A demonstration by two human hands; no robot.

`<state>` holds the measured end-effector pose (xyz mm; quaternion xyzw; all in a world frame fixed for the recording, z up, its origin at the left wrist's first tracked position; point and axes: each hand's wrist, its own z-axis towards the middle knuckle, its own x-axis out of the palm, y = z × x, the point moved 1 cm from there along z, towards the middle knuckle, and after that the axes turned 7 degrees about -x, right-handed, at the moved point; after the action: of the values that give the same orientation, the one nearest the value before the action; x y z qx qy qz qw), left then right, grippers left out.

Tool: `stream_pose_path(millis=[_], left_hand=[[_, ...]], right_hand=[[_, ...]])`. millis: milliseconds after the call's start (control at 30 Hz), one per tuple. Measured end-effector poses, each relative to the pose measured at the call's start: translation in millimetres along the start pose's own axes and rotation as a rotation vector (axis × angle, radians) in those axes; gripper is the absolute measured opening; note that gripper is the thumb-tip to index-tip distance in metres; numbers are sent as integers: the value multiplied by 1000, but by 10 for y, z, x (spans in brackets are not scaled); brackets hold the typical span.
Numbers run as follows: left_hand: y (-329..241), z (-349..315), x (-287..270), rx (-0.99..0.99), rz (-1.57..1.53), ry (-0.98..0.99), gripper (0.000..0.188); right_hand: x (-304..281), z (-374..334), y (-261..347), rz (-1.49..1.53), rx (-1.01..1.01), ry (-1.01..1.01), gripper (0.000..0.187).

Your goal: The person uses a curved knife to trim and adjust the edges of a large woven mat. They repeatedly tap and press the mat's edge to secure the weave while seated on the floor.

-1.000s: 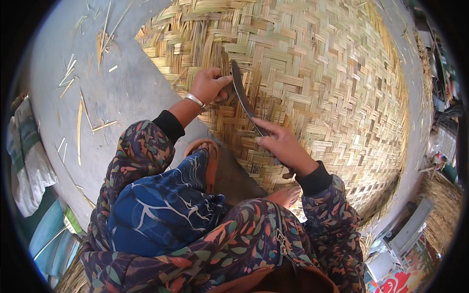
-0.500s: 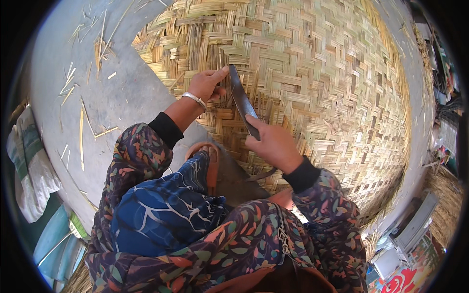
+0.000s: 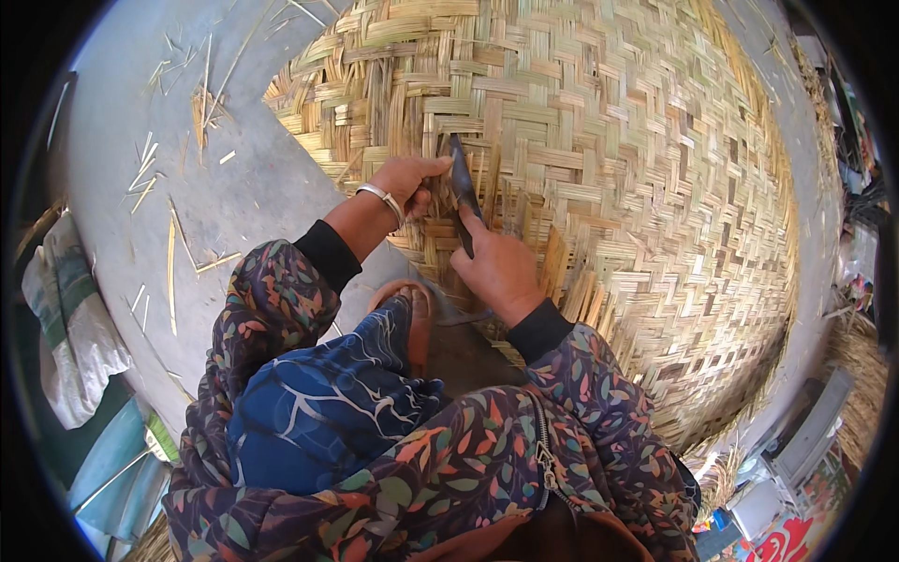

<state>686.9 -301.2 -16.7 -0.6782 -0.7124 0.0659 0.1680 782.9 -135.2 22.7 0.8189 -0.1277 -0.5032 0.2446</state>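
Note:
A large mat (image 3: 599, 178), woven from flat pale-yellow and greenish strips, spreads in front of me. My right hand (image 3: 501, 272) is closed round the handle of a dark-bladed knife (image 3: 463, 176), its index finger stretched along the tool. The blade points away from me over the mat near its left edge. Just left of the blade, my left hand (image 3: 401, 181) has its fingers curled and its thumb beside the knife. It pinches what looks like a strip of the weave, mostly hidden by the fingers. Loose strip ends (image 3: 585, 295) stick up right of my right hand.
Cut strip scraps (image 3: 171, 272) lie on the grey floor (image 3: 257, 178) to the left. My sandalled foot (image 3: 417, 323) is by the mat's near edge. A green-and-white cloth (image 3: 80, 328) hangs at far left. Straw bundles (image 3: 857, 393) and a grey panel (image 3: 815, 421) are at right.
My right hand has drawn left and the knife has turned, its blade now steeper and showing edge-on. My left hand has shifted slightly right and down. The whole view has moved a little.

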Motion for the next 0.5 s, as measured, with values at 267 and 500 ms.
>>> stream_pose_path(millis=[267,500], left_hand=[[60,151,-44,-114,106,8,29],[133,824,-389,542,832,-92,34]], right_hand=[[-2,-9,-30,7,0,16,60],[6,-2,-9,-14,-20,34,61]])
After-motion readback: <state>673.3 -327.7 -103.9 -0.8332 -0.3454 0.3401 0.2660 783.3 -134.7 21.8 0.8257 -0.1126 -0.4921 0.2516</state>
